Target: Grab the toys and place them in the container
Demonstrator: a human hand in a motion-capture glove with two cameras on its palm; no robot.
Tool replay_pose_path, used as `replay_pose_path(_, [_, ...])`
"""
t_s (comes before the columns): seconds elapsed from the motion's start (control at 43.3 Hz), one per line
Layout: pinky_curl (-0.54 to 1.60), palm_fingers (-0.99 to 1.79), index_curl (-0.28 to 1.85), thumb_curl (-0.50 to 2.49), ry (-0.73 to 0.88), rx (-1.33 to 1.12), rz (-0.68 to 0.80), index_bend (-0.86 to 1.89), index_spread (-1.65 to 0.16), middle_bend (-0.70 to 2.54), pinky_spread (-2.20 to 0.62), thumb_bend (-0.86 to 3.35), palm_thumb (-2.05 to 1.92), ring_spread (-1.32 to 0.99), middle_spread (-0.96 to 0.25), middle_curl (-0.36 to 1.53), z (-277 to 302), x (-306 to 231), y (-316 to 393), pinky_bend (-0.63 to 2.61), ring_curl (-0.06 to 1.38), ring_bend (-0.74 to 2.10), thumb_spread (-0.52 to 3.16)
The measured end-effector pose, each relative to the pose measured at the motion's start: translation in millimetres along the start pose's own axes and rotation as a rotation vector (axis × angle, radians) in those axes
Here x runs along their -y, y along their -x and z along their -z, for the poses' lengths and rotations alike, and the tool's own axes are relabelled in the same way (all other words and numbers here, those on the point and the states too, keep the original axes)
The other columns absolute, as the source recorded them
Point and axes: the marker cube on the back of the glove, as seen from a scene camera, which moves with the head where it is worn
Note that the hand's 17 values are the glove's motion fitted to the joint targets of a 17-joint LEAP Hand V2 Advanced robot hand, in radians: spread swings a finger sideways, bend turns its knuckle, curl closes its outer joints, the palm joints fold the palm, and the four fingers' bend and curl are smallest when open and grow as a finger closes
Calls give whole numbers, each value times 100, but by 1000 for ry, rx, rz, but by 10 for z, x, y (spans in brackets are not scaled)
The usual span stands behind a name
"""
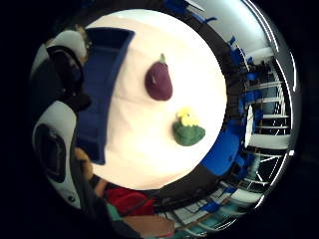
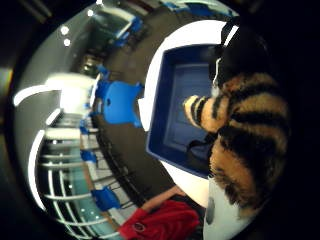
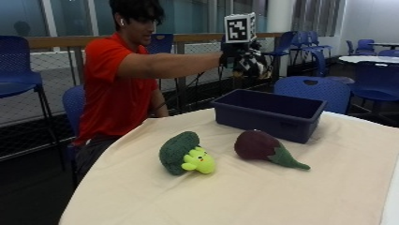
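Observation:
In the outside view my gloved right hand point(image 3: 240, 51) is raised high above the blue container point(image 3: 268, 115) and grips a striped tiger plush toy point(image 3: 254, 63). The thumb side palm view shows the tiger toy point(image 2: 247, 145) close to the palm, with the container point(image 2: 175, 107) below it. On the cream tablecloth lie a green broccoli plush point(image 3: 181, 152) with a yellow face and a purple eggplant plush point(image 3: 259, 146). The little finger side palm view also shows the eggplant point(image 1: 158, 81), the broccoli point(image 1: 188, 130) and the container point(image 1: 102, 89).
The round table point(image 3: 249, 197) carries a cream cloth. Blue chairs point(image 3: 314, 89) stand behind it, and a railing runs along the back. The person in a red shirt point(image 3: 118, 89) sits at the table's far left side.

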Motion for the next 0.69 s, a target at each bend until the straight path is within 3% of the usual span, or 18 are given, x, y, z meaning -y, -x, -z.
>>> replay_pose_path(0.162, [37,101,41,73,-1,-9,14,21,-46,36,-45,14,67,-48,-35,28,-149,265,261,99,40,87,73])
replay_pose_path(0.277, [39,96,44,76,128,-5,62,20,-47,30,-45,12,67,-48,-34,28,-327,260,352,99,41,86,72])
replay_pose_path(0.323, [40,76,44,75,185,-28,73,14,-48,20,-46,10,62,-46,-32,26,-403,230,344,101,42,84,76])
replay_pose_path(0.346, [44,54,41,72,206,-33,81,7,-46,1,-44,5,53,-42,-27,20,-435,213,332,114,42,85,89])
replay_pose_path(0.369, [45,12,40,68,222,-36,89,0,-45,0,-37,1,47,-35,-22,20,-463,195,314,116,41,77,92])
replay_pose_path(0.393, [49,34,46,69,233,-38,95,13,-45,4,-39,3,49,-37,-23,20,-490,176,288,121,48,88,96])
replay_pose_path(0.416, [51,-30,36,62,240,-37,98,-11,-41,1,-29,-9,33,-26,-15,18,-512,155,251,136,37,60,95])
replay_pose_path(0.439, [54,-44,35,59,245,-32,99,-8,-39,1,-25,-15,21,-21,-12,18,-529,130,203,144,38,53,93])
replay_pose_path(0.554, [51,-53,24,51,235,5,83,-5,-33,3,-9,-11,2,-5,-3,15,-534,-17,-159,159,27,31,90])
replay_pose_path(0.693, [49,-46,18,45,206,-41,-16,2,-31,7,1,-7,-5,4,0,14,-492,-216,-816,156,23,21,91])
